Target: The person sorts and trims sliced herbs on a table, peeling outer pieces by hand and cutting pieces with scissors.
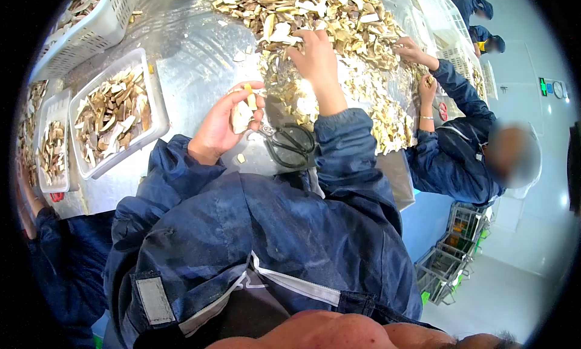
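My left hand (pixel 225 122) is closed around a few sliced mushroom pieces (pixel 242 114), pale and yellowish, held between thumb and fingers. My right hand (pixel 316 60) reaches over a large heap of sliced mushrooms (pixel 357 34). Its thumb and forefinger are apart at the heap's near edge, close to a pale slice (pixel 282 33); I see nothing held in it. A pair of black-handled scissors (pixel 290 146) lies on the metal table (pixel 200 52) between my forearms, near my body.
On the left stand a white tray (pixel 158 101) of mushroom slices, a smaller tray (pixel 42 182) and a large perforated basket (pixel 91 42). A co-worker's hands (pixel 413 51) handle slices at right, near red-handled scissors (pixel 443 111). Another person's sleeve (pixel 51 246) shows at left.
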Available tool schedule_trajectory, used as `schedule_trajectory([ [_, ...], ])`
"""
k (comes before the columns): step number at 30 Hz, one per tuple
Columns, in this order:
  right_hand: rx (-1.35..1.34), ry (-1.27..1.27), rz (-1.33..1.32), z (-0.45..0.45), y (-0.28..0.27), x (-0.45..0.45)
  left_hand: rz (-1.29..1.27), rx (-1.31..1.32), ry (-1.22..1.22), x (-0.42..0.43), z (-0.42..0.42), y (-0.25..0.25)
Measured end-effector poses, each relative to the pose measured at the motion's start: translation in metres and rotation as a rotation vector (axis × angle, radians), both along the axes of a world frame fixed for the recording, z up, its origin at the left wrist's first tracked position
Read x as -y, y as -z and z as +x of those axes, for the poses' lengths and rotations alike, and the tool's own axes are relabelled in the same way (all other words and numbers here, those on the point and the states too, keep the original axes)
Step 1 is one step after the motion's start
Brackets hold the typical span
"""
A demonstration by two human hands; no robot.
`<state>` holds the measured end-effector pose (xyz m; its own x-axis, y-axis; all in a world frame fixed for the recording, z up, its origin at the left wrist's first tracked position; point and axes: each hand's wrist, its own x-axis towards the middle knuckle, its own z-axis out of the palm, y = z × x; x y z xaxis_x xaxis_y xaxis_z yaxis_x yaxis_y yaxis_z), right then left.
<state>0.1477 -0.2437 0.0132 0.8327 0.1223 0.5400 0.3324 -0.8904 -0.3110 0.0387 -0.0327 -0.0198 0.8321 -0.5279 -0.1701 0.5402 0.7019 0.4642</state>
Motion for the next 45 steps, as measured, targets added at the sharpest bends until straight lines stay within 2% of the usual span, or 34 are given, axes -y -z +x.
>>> schedule_trajectory([
  [4,-0.114,0.005,-0.054,0.008,0.012,-0.003,-0.002,0.015,-0.003,-0.004,0.003,0.004],
  [7,-0.167,-0.015,0.024,-0.016,0.009,0.002,0.031,-0.010,-0.057,-0.003,0.003,0.009],
  [8,-0.169,-0.027,0.075,-0.026,0.006,0.002,0.030,-0.026,-0.068,-0.002,0.003,0.010],
  [12,-0.623,0.044,0.540,-0.050,-0.011,0.000,0.017,-0.042,-0.085,-0.001,0.002,0.012],
  [15,-0.719,-0.043,0.824,-0.054,-0.004,0.003,0.009,-0.011,-0.082,-0.001,0.003,0.014],
  [21,-0.693,-0.145,0.956,-0.086,-0.026,-0.008,0.007,-0.062,-0.133,0.004,0.000,0.003],
  [25,-0.905,-0.202,0.805,-0.096,-0.029,-0.018,-0.044,-0.102,-0.130,0.008,-0.001,-0.009],
  [28,-0.667,0.065,0.315,-0.080,-0.015,-0.016,0.031,-0.042,-0.146,0.002,0.000,0.004],
  [31,-0.369,0.039,0.034,-0.081,0.008,-0.022,-0.085,-0.015,-0.109,-0.007,0.004,0.015],
  [34,-0.451,0.033,0.035,-0.083,0.009,-0.024,-0.049,-0.050,-0.128,-0.006,0.002,0.010],
  [37,-0.402,-0.015,0.064,-0.083,0.015,-0.020,-0.028,-0.027,-0.122,-0.007,0.003,0.014],
  [40,-0.603,0.035,0.372,-0.085,0.005,-0.017,0.049,-0.021,-0.152,-0.006,0.001,0.007],
  [43,-0.588,0.080,0.589,-0.093,-0.015,-0.021,0.079,-0.006,-0.143,-0.003,0.002,0.005],
  [45,-0.636,-0.107,0.703,-0.101,-0.027,-0.029,-0.059,-0.042,-0.115,0.003,0.001,0.007],
])
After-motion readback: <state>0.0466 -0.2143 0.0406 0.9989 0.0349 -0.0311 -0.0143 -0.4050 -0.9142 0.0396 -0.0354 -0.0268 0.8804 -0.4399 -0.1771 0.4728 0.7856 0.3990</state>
